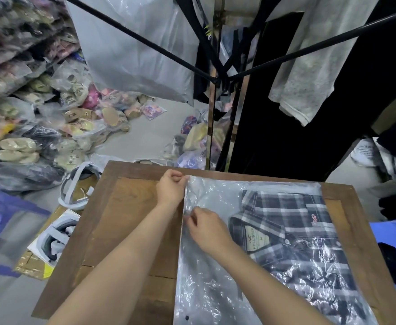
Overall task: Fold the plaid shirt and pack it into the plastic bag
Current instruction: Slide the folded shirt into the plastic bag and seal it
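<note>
Plaid shirt [293, 233] already folded and inside the clear plastic bag [218, 289], collar and neck label facing up, lying flat on the wooden table [126, 207]. Bag fills the table's right half; its right side runs close to the table's right edge, its far edge sits just inside the far rim, near end cut off by the frame. Left hand [171, 188] pinches the bag's far-left corner, fingers closed on the plastic. Right hand [206, 228] sits on the bag's left edge just nearer in, fingertips pinched on the film there (exact grip hard to see through the glare). Shirt lies toward the bag's right, so a strip of empty plastic is left along the left edge. Table's left half is bare wood. Off the table: bagged goods [39, 127] heaped on the floor left, blue stool [393, 249] close right, hanging clothes [309, 66] beyond the far edge.
</note>
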